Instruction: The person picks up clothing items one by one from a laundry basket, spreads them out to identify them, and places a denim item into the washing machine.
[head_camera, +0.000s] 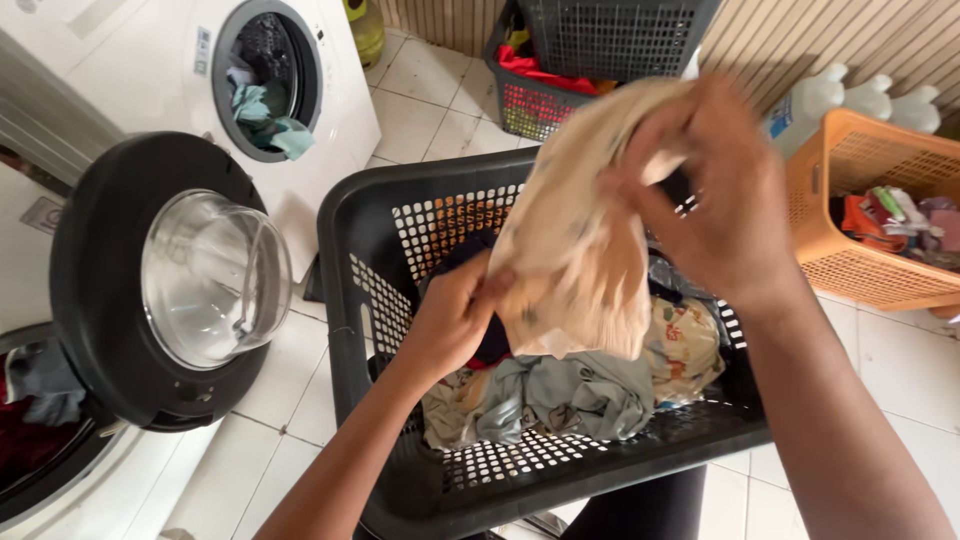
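Both hands clamp a beige cloth (575, 250) above the black basket (370, 230): the left hand (455, 315) pinches its near edge, the right hand (715, 200) grips its top. More clothes (570, 395) lie in the basket; the near-left washer's door (165, 280) stands open.

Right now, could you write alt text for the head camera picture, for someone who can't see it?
Two hands, left and right, hold a beige cloth over a black basket of clothes. A washer with its door open stands at left, an orange basket at right.
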